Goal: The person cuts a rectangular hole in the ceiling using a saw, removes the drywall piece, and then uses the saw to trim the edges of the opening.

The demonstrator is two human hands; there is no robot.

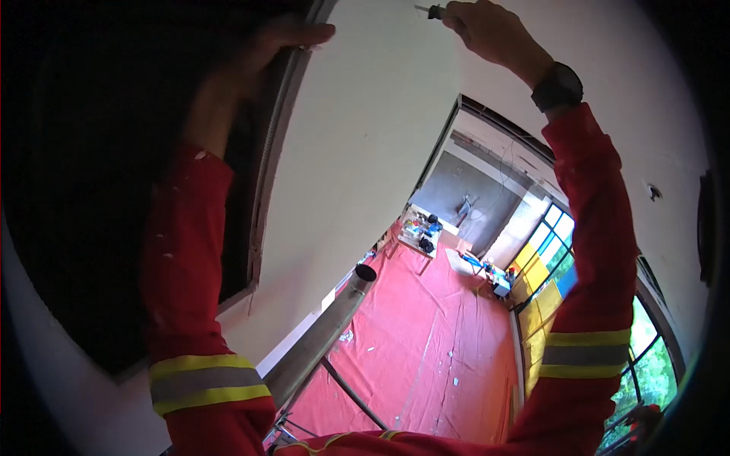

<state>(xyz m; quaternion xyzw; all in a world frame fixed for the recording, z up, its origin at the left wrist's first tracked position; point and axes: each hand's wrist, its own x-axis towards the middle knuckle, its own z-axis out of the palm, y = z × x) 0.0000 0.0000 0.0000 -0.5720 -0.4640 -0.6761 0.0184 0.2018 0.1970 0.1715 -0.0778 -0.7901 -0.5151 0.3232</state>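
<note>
My right hand (494, 32), with a dark watch (559, 87) at the wrist, is closed around a small screwdriver-like tool (435, 11). Its thin metal tip points left, close to the white panel (365, 114). At the upper left, my left hand (281, 42) reaches up to the metal-edged rim (268, 163) of a dark opening. Its thumb extends over the panel's edge, while the other fingers are blurred and lost in shadow. Both arms are raised in red sleeves with yellow and grey bands.
A metal pipe (327, 334) rises from below, between the arms. Far beneath lies a red floor covering (411, 349) with scattered scraps. Beyond stand a cluttered table (417, 242) and boxes. Large windows (654, 357) line the right side.
</note>
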